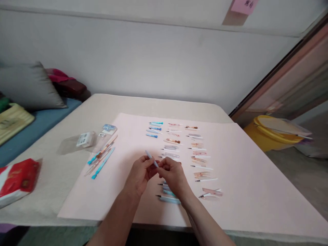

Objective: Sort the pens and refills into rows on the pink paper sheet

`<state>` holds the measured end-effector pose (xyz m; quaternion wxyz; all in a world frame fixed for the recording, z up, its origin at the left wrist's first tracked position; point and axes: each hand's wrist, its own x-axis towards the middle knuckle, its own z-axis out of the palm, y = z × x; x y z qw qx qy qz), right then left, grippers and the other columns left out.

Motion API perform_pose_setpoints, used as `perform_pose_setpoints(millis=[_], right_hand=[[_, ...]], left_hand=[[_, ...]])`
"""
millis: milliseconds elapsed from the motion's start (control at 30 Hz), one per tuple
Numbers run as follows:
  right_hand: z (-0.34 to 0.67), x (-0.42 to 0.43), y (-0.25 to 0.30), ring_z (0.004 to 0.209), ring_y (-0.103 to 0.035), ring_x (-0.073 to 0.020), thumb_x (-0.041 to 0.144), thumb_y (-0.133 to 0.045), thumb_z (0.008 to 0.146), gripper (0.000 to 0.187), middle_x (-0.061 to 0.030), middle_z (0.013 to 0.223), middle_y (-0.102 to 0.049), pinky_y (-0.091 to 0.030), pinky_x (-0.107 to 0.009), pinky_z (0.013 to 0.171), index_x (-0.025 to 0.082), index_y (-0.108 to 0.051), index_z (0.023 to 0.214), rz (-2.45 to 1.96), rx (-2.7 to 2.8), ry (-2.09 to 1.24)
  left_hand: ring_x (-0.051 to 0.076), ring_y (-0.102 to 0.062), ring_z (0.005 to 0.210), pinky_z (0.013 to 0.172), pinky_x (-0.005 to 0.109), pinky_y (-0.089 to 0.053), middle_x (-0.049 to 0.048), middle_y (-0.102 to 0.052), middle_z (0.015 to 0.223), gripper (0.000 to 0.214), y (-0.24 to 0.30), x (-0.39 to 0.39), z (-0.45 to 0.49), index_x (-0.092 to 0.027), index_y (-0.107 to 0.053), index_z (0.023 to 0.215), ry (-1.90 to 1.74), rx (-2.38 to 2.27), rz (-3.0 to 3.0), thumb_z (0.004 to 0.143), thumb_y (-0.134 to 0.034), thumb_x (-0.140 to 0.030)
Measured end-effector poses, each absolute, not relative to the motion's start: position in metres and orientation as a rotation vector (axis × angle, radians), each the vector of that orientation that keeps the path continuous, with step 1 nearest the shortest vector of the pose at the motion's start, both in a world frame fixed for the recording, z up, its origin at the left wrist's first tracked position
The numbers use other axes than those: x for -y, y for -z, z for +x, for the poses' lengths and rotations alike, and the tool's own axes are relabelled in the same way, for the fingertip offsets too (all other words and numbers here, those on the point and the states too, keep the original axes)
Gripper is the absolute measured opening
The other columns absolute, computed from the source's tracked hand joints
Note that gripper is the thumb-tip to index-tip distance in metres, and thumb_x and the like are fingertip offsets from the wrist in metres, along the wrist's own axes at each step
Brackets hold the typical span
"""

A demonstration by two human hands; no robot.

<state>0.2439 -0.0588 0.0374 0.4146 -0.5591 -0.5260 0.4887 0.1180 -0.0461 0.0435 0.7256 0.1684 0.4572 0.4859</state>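
Between my two hands, over the pale pink sheet (123,201), is a slim light-blue pen (148,154), tilted with its upper end to the left. My left hand (138,174) is closed round its middle with thumb and fingers. My right hand (175,176) pinches the lower right end; its fingertips partly hide that end. Beside and under my right hand lie pen parts: a white refill with a dark tip (166,197) and light-blue barrel pieces (170,201). Grey clear barrels (171,147) lie just beyond it.
Rows of refills and brown or pink barrels (201,160) lie to the right. Whole pens (104,163) are grouped at left, near a clear plastic box (84,140) and a blue-and-white packet (109,128). A red-and-white pack (19,181) sits at the table's left edge; a yellow bucket (263,136) stands right.
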Motion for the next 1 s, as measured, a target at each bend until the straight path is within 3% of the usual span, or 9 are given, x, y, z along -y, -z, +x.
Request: perform_pose_setpoints(millis=[133, 267, 400, 633, 1000], right_hand=[[0.251, 0.060, -0.044, 0.047, -0.047, -0.0103, 0.014, -0.055, 0.067, 0.006, 0.0038, 0.050, -0.055, -0.032, -0.020, 0.046, 0.019, -0.058, 0.066, -1.542, 1.505, -1.026], [0.254, 0.064, -0.051, 0.055, -0.053, -0.0129, 0.015, -0.053, 0.070, 0.014, 0.0023, 0.057, -0.061, -0.034, -0.022, 0.053, 0.022, -0.064, 0.075, -1.666, 1.701, -0.784], [0.255, 0.070, -0.053, 0.063, -0.056, -0.0147, 0.018, -0.052, 0.074, 0.010, 0.0005, 0.066, -0.064, -0.037, -0.024, 0.059, 0.021, -0.062, 0.073, -1.646, 1.760, -0.560], [0.257, 0.075, -0.055, 0.057, -0.054, -0.0104, 0.017, -0.053, 0.077, 0.006, 0.0018, 0.066, -0.060, -0.042, -0.019, 0.056, 0.019, -0.058, 0.075, -1.373, 1.572, -0.671], [0.255, 0.081, -0.059, 0.056, -0.054, -0.0090, 0.014, -0.054, 0.077, 0.006, 0.0031, 0.065, -0.059, -0.043, -0.019, 0.055, 0.019, -0.057, 0.076, -1.307, 1.547, -0.511]], left_hand=[[0.015, -0.064, 0.068, 0.064, 0.024, -0.052, 0.0108, -0.065, 0.077, 0.008, -0.034, 0.047, 0.124, -0.009, -0.057, 0.077, -1.081, -0.957, 0.233, 0.073, -0.061, -0.005], [0.016, -0.065, 0.070, 0.062, 0.023, -0.053, 0.0123, -0.066, 0.079, 0.005, -0.025, 0.048, 0.127, -0.008, -0.059, 0.076, -1.112, -0.976, 0.156, 0.073, -0.061, -0.005], [0.016, -0.065, 0.067, 0.061, 0.024, -0.055, 0.0124, -0.066, 0.075, 0.002, -0.020, 0.048, 0.129, -0.008, -0.059, 0.074, -1.113, -0.975, 0.057, 0.074, -0.059, -0.006], [0.014, -0.064, 0.062, 0.060, 0.022, -0.055, 0.0102, -0.065, 0.069, 0.004, -0.024, 0.045, 0.124, -0.007, -0.058, 0.073, -1.151, -0.985, -0.108, 0.073, -0.059, -0.003], [0.015, -0.065, 0.064, 0.058, 0.022, -0.056, 0.0108, -0.066, 0.071, 0.005, -0.025, 0.042, 0.116, -0.007, -0.058, 0.076, -1.184, -0.978, -0.178, 0.074, -0.060, -0.003]])
